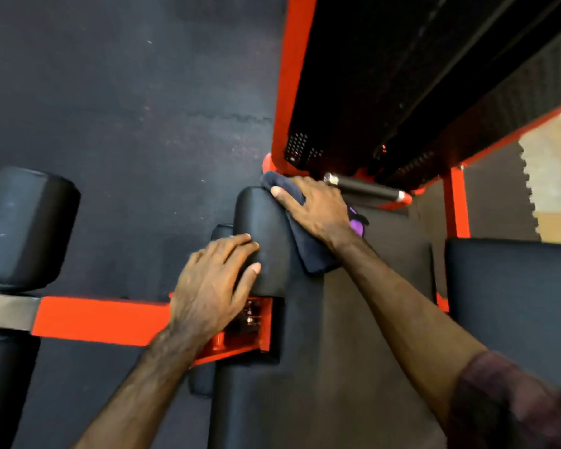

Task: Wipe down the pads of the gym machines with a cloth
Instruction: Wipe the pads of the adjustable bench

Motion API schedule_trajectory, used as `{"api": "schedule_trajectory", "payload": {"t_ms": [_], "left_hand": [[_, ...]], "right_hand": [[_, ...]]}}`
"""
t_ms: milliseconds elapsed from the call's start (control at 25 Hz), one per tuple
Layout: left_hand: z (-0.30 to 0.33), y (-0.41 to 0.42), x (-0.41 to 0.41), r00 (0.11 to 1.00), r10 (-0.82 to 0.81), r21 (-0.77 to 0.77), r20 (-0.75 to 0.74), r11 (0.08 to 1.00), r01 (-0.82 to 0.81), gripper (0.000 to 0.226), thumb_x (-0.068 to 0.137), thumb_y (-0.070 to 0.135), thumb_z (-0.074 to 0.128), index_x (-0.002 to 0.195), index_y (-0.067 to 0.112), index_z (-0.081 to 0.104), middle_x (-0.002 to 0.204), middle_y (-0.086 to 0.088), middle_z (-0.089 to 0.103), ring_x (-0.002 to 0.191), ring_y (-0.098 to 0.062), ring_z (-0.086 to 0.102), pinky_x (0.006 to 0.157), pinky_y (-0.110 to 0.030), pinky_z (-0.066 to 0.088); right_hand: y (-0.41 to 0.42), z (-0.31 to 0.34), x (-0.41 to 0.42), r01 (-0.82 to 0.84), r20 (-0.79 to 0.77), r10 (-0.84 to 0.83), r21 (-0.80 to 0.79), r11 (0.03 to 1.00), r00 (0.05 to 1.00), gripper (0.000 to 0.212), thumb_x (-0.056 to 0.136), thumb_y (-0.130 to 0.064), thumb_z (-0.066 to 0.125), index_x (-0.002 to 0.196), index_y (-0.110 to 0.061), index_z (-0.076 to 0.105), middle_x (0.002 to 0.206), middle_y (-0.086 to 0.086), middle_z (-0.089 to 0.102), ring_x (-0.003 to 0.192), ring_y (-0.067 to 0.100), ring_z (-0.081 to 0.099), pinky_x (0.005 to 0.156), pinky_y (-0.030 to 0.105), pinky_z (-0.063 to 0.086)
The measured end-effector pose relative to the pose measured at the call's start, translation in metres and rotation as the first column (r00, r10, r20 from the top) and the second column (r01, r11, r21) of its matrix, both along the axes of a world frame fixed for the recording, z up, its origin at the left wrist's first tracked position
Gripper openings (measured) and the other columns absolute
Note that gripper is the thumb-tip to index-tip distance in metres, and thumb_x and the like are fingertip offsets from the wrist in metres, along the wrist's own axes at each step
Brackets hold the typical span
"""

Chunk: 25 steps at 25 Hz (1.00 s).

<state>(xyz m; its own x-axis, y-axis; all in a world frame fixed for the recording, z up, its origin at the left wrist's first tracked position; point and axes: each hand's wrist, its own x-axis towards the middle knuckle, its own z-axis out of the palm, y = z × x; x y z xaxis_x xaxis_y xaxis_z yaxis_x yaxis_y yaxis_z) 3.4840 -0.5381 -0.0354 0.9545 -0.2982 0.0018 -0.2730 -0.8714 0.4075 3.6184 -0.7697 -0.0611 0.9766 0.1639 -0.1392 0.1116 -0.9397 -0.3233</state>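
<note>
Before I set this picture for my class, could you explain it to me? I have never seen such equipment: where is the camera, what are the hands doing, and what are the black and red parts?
The camera sits on the person's head and looks down, so you see their own two arms. The black shapes are the cushioned pads of a gym machine; the red bars are its metal frame. The right hand presses a dark cloth flat against the upright pad, wiping it. The left hand rests on the same pad's side, fingers fairly straight, steadying it. Behind the right hand is a short handle. Below is dark rubber flooring.
</note>
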Motion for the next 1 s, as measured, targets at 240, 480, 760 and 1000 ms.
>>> {"api": "schedule_trajectory", "payload": {"t_ms": [240,480,760,1000], "left_hand": [[0.005,-0.033,0.036,0.988,-0.154,0.106,-0.004,0.982,0.153,0.054,0.104,0.046,0.049,0.152,0.021,0.055,0.165,-0.001,0.044,0.155,-0.021,0.036,0.121,-0.053,0.037],[-0.004,-0.104,0.08,0.938,-0.338,0.304,-0.076,0.888,0.344,0.066,0.102,0.054,0.038,0.157,0.02,0.048,0.168,-0.005,0.039,0.159,-0.023,0.028,0.126,-0.065,0.018],[-0.013,-0.148,0.097,0.935,-0.333,0.326,-0.12,0.876,0.354,0.078,0.097,0.069,0.031,0.159,0.023,0.045,0.168,-0.005,0.038,0.159,-0.029,0.028,0.128,-0.064,0.015],[-0.01,-0.154,0.097,0.937,-0.303,0.323,-0.174,0.881,0.345,0.089,0.092,0.079,0.027,0.163,0.026,0.039,0.172,-0.001,0.03,0.161,-0.026,0.02,0.13,-0.058,0.011]], "right_hand": [[-0.114,-0.026,-0.016,0.177,-0.006,-0.177,-0.028,0.984,0.984,0.073,0.095,-0.085,0.025,0.101,-0.026,0.067,0.104,0.001,0.073,0.102,0.031,0.067,0.089,0.047,0.05],[-0.171,-0.054,-0.037,0.418,0.129,-0.417,0.019,0.908,0.9,0.058,0.098,-0.071,0.042,0.094,-0.019,0.066,0.096,0.011,0.073,0.098,0.039,0.067,0.091,0.051,0.047],[-0.188,-0.071,-0.081,0.637,0.083,-0.632,-0.073,0.767,0.77,0.073,0.102,-0.064,0.035,0.145,-0.01,0.058,0.144,0.022,0.058,0.138,0.043,0.048,0.115,0.056,0.037],[-0.162,-0.068,-0.177,0.669,0.034,-0.671,-0.127,0.732,0.741,0.071,0.108,-0.048,0.037,0.165,-0.008,0.026,0.169,0.017,0.03,0.154,0.04,0.031,0.125,0.053,0.031]]}}
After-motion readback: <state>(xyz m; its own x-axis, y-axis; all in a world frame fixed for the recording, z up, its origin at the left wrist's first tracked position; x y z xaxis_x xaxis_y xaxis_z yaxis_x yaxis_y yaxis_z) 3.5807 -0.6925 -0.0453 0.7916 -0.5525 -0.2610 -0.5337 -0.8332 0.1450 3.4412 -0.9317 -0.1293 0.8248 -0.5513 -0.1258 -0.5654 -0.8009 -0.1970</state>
